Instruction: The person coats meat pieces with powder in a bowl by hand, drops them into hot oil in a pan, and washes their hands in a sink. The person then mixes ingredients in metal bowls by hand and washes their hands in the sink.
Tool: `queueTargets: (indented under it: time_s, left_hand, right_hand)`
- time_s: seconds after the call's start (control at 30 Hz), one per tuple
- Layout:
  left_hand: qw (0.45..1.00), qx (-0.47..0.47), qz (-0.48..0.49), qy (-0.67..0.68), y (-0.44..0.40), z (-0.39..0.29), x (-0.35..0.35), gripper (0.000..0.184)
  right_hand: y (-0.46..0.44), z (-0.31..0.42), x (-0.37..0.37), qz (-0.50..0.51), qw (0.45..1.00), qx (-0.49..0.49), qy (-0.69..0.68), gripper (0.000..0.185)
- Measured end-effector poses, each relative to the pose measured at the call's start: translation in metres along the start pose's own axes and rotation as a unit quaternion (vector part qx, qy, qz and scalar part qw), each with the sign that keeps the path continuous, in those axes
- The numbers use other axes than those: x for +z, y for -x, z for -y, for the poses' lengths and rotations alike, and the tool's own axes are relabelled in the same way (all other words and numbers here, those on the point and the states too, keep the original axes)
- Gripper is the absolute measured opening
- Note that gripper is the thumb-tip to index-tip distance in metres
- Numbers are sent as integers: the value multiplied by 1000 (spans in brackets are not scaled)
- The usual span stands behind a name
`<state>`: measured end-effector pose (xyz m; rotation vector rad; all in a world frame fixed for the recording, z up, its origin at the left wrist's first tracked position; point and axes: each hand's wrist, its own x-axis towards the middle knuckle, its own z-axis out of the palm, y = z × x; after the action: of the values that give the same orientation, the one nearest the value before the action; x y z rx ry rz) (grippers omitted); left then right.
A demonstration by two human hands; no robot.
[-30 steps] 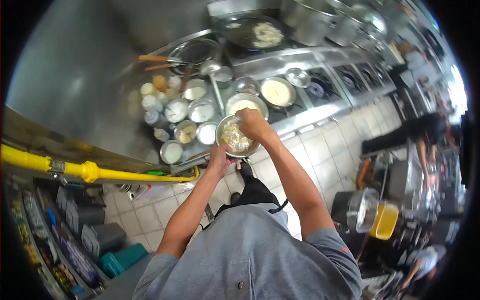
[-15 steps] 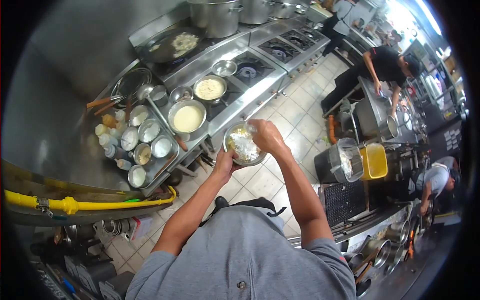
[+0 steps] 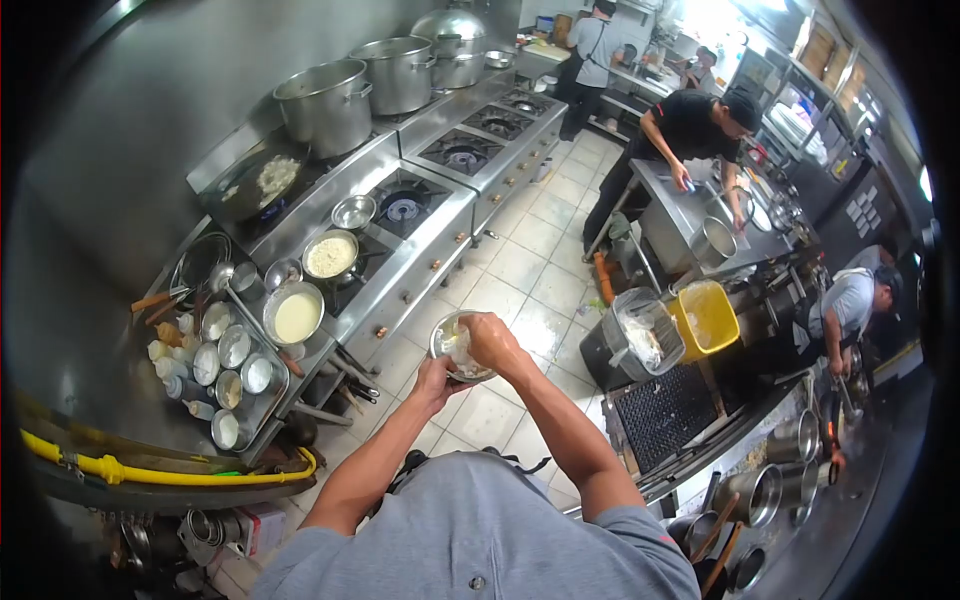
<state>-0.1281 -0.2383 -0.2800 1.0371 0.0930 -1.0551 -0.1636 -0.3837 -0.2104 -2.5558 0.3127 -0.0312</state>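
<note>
My left hand (image 3: 436, 384) is wrapped round the near left side of a metal bowl (image 3: 435, 343), which it holds up over the tiled floor. Inside the bowl is a pale mix (image 3: 456, 350), with white powdery stuff and some yellow. My right hand (image 3: 496, 346) is closed, its fingers bent down into the bowl. Those fingertips, and whatever they may grip, are hidden from view. A bowl of creamy yellow liquid (image 3: 298, 318) and a bowl of pale crumbly food (image 3: 331, 257) stand by the stove, to the left of my hands.
Left of me, a tray (image 3: 262, 425) carries several small bowls beside squeeze bottles (image 3: 170, 367). Large pots (image 3: 325, 108) and a wok (image 3: 240, 195) sit on the stove line. At right stand a lined bin (image 3: 630, 345) and a yellow bucket (image 3: 708, 318). Co-workers (image 3: 690, 130) work beyond.
My view has swung, so the stove and tray now appear farther left and lower. My right hand has moved from the bowl's right rim over its middle. My left hand keeps its hold.
</note>
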Motion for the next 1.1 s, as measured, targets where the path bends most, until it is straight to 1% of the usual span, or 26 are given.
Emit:
queueTargets:
  time_s: [0.07,0.13,0.2,0.27,0.3,0.33,0.37,0.4,0.47,0.53,0.6,0.63,0.67,0.73,0.77,0.8,0.87,0.9,0.93,1.0,1.03,1.07,1.1]
  left_hand:
    - [1000,25,-4,-18,-5,4,8,55]
    - [998,38,-27,-39,-5,2,20,58]
    - [998,41,-37,-35,-16,9,24,57]
    - [997,56,-28,-50,-19,10,35,57]
    - [997,31,-23,-74,-26,15,31,60]
    - [996,44,-26,-72,-24,18,34,62]
    - [998,27,-21,-58,-28,24,31,66]
    - [999,8,-14,-47,-33,28,26,71]
    - [999,-3,-15,-50,-40,35,17,72]
    - [998,-17,-11,-58,-49,36,14,73]
    - [999,-6,6,-45,-52,36,13,75]
    - [999,7,-9,-42,-43,28,22,76]
    - [999,8,-9,-40,-44,25,24,76]
    - [997,30,-1,-70,-45,21,27,77]
    - [996,26,-11,-84,-43,17,30,76]
    - [996,28,-13,-82,-44,15,32,76]
    - [994,15,-11,-112,-48,13,34,75]
    - [994,3,-3,-105,-50,15,30,75]
    - [995,1,-3,-104,-50,19,27,75]
    - [998,-24,-24,-45,-48,26,19,75]
    - [999,-31,-17,-37,-56,33,11,75]
    - [999,-35,-18,-38,-60,37,5,75]
    - [999,-43,2,-23,-65,38,1,76]
  right_hand:
    - [3,-12,-14,-9,1000,-16,-26,43]
    - [11,-19,-24,-13,1000,-15,15,43]
    - [18,-42,-10,-2,997,-26,71,61]
    - [26,-42,9,-29,997,8,68,67]
    - [24,-57,27,-46,997,-7,70,65]
    - [16,-76,41,-61,995,-22,70,64]
    - [11,-80,38,-18,998,-36,43,48]
    - [7,-85,36,-14,998,-43,45,48]
    - [6,-79,25,3,999,11,42,38]
    - [6,-64,7,1,999,23,40,38]
    - [10,-55,-11,-1,999,-2,-40,43]
    - [12,-54,-18,21,998,15,-52,48]
    - [11,-58,-19,22,998,14,-51,48]
    - [9,-71,-12,13,999,31,-22,57]
    - [10,-73,-4,-4,999,44,0,67]
    - [11,-73,5,-2,999,41,2,67]
    - [16,-58,20,-55,995,60,65,67]
    - [2,-94,52,-54,998,35,4,61]
    - [-2,-99,56,-53,998,37,4,61]
    - [-5,-109,67,-34,999,36,-22,56]
    - [-4,-92,52,-5,997,75,-5,46]
    - [-4,-88,47,-3,997,78,-7,46]
    - [-4,-88,42,-11,998,60,-17,46]
